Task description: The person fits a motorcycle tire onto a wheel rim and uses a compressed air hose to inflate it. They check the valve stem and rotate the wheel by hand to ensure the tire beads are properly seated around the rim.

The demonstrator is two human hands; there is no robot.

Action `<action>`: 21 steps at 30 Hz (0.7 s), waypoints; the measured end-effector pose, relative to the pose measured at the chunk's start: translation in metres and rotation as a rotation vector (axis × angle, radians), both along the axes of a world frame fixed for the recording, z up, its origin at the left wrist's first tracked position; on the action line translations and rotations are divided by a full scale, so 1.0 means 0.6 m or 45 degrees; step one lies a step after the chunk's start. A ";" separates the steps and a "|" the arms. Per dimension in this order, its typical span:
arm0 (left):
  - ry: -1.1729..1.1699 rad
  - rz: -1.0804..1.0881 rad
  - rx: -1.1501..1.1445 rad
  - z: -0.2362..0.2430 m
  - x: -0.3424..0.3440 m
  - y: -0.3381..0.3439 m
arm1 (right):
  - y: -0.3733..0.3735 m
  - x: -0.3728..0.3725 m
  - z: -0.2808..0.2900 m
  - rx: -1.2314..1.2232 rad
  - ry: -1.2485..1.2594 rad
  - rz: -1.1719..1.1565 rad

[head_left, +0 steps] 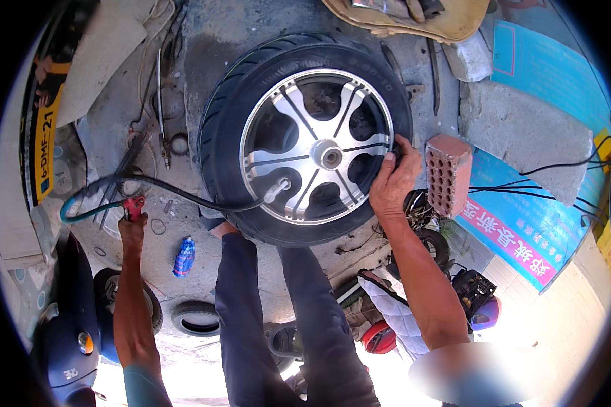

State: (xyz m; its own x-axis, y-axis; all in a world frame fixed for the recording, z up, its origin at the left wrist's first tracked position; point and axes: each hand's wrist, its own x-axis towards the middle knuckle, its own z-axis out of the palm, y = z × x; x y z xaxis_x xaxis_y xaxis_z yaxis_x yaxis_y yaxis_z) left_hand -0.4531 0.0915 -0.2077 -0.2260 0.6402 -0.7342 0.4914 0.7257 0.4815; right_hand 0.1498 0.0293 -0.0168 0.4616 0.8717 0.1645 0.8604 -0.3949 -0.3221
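- Left hand (132, 227): closed about a red handle (134, 205), to the lower left of the wheel (328, 156) and well apart from it.
- Right hand (395, 180): gripping the wheel's right edge, thumb on the sidewall; the far fingertips are hidden, so their exact hold cannot be told.
- Wheel, one: black treaded tyre (218, 139) on a silver spoked rim; directly against the right hand, extending leftward from it. Whether flat or propped at a tilt, cannot tell.
- Handling, wheel: probably heavy and bulky; tyre likely stiff with slight give and good grip, metal rim hard and smoother, perhaps slippery. Best taken by opposite edges of the tread, or through the spoke openings.
- Hose, one: black length (183, 192) reaching from left of the wheel to a pale metal connector (277, 190) at the lower left of the rim; teal length (66, 209) beside the red handle. Likely light, pliant and apt to drag on the connector.
- Handling, red handle: likely rigid and light; best held round its grip, as the left hand has it. Connector likely hard, small, best pinched at its body.
- Brick (448, 175), pierced, reddish: right of the wheel, just beyond the right hand.
- Blue bottle (184, 258): below left of the wheel.
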 end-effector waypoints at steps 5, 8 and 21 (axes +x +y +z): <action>0.022 -0.041 -0.052 0.086 0.075 0.012 | -0.003 0.016 0.019 -0.072 -0.078 0.010; -0.029 -0.027 -0.027 0.108 0.049 0.034 | 0.008 0.002 0.013 -0.071 -0.030 -0.016; 0.061 0.093 -0.160 0.196 0.158 0.079 | -0.005 0.037 0.050 0.011 0.208 0.003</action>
State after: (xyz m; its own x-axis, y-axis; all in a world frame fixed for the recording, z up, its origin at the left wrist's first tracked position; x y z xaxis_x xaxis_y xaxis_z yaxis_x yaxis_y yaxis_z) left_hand -0.3585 0.1388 -0.0904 -0.3052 0.5247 -0.7947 0.4555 0.8133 0.3620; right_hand 0.1718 0.0262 0.0133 0.4810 0.8716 0.0948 0.7971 -0.3897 -0.4613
